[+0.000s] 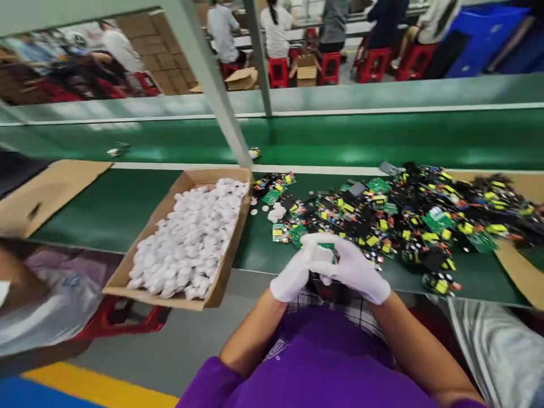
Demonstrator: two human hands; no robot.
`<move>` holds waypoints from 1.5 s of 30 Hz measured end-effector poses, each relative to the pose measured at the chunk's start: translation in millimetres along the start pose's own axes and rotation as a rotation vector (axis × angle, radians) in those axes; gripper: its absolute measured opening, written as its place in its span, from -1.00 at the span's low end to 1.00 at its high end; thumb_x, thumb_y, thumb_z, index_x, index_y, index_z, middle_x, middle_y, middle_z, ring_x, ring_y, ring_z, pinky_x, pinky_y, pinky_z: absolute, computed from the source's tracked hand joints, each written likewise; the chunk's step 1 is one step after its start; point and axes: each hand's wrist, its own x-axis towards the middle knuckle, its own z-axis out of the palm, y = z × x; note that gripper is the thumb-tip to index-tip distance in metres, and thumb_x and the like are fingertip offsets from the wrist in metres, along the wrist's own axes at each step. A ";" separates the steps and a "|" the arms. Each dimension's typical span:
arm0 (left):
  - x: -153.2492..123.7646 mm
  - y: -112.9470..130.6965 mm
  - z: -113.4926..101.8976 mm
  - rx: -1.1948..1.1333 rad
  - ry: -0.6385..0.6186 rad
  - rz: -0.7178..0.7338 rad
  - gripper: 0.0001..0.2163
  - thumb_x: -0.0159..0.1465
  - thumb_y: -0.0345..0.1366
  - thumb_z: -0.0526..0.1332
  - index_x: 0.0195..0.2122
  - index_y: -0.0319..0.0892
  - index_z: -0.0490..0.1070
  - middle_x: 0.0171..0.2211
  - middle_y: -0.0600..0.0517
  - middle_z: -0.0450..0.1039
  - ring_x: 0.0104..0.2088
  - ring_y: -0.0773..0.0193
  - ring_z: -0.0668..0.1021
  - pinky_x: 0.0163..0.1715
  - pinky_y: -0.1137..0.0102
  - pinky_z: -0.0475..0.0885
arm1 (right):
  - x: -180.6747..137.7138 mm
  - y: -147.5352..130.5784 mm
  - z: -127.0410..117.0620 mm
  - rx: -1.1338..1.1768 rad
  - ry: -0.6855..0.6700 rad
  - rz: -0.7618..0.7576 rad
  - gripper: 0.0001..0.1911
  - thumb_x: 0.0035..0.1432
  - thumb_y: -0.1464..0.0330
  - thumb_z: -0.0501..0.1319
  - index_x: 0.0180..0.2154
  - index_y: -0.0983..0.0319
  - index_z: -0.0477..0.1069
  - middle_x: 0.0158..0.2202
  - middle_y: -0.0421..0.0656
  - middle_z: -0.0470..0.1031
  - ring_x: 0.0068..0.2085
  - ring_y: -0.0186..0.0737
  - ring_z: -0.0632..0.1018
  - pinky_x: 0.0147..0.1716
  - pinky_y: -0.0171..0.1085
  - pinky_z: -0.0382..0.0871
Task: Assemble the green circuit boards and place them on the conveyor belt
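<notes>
Both of my hands wear white gloves and meet close to my body at the bench's front edge. Between them sits a small green circuit board, mostly covered by the gloved fingers. My left hand closes on the board from one side, and my right hand wraps it from the other. Just beyond them spreads a heap of circuit boards with yellow and black parts. A few white round pieces lie at the heap's left end. Left of my hands, a cardboard tray holds many similar white pieces.
A green conveyor belt runs behind the bench, with a slanted metal post in front of it. Flat cardboard lies at left. Seated people are on both sides, near a red stool; others sit across the belt.
</notes>
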 end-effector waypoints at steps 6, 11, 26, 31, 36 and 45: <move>3.7 4.2 -12.3 0.166 -0.135 0.028 -0.36 0.23 0.30 0.01 -0.63 -0.18 0.45 -0.65 -0.04 0.40 -0.54 0.20 0.44 -0.38 0.29 0.36 | 3.9 -5.8 -1.0 0.329 -0.073 0.053 -0.52 -0.03 0.19 0.44 -0.04 0.15 0.54 -0.03 -0.12 0.56 -0.58 -0.48 0.41 -0.66 -0.41 0.39; 5.5 0.0 -8.7 0.136 -0.131 -0.025 -0.36 0.27 0.29 -0.05 -0.58 -0.18 0.43 -0.58 -0.02 0.42 -0.46 0.20 0.46 -0.26 0.27 0.41 | 5.9 -2.7 -4.4 0.294 -0.068 0.093 -0.44 -0.08 0.22 0.47 0.01 0.16 0.53 -0.19 -0.14 0.59 -0.60 -0.52 0.32 -0.70 -0.47 0.30; 12.8 -2.2 -3.4 -0.130 -0.057 -0.019 -0.48 0.23 0.22 0.14 -0.56 -0.17 0.36 -0.60 0.09 0.33 -0.49 0.33 0.41 -0.32 0.40 0.42 | 5.1 -0.6 -12.9 0.254 -0.033 -0.021 -0.48 0.06 0.25 0.39 0.08 0.15 0.44 -0.10 -0.13 0.55 -0.23 -0.25 0.55 -0.30 -0.30 0.49; 12.1 6.5 -2.4 -0.233 0.060 -0.035 -0.50 0.17 0.22 0.21 -0.45 -0.19 0.43 -0.54 0.04 0.44 -0.40 0.21 0.54 -0.32 0.34 0.48 | 4.1 8.8 -12.8 0.353 0.246 -0.141 -0.48 0.04 0.19 0.42 0.05 0.10 0.44 0.07 -0.09 0.52 0.00 -0.13 0.57 -0.02 -0.14 0.50; 12.1 13.2 -0.5 -0.249 0.084 -0.039 -0.47 0.15 0.23 0.22 -0.35 -0.24 0.49 -0.54 0.00 0.48 -0.40 0.15 0.59 -0.34 0.30 0.52 | -0.2 19.6 -10.4 0.002 0.605 -0.314 -0.77 0.10 0.19 0.40 -0.26 0.16 0.48 -0.32 -0.17 0.57 -0.30 -0.24 0.59 -0.25 -0.22 0.49; 11.6 11.3 0.3 -0.308 0.145 -0.031 -0.54 0.16 0.14 0.28 -0.32 -0.24 0.51 -0.52 0.04 0.49 -0.34 0.16 0.61 -0.22 0.28 0.53 | -5.7 4.5 -14.2 -0.846 0.709 -0.813 -0.60 0.17 0.23 0.36 -0.57 0.16 0.23 -0.66 -0.31 0.32 -0.57 -0.34 0.36 -0.48 -0.29 0.18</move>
